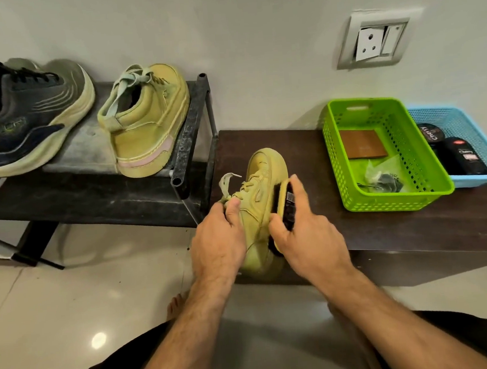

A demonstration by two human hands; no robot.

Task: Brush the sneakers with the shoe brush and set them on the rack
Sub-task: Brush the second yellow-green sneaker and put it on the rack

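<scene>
The left hand (221, 235) grips the sneaker (262, 200) at its collar, fingers closed on it, holding it toe-away on the dark tabletop (385, 225). The right hand (301, 232) is wrapped around the brush (286, 207), bristles against the sneaker's right side. Best to brush heel to toe in short strokes while the left hand braces. The heel sits near the tabletop's front edge; the green basket (383, 199) stands well right. The rack (191, 130) beside its mate (146, 116) has only a narrow gap
</scene>
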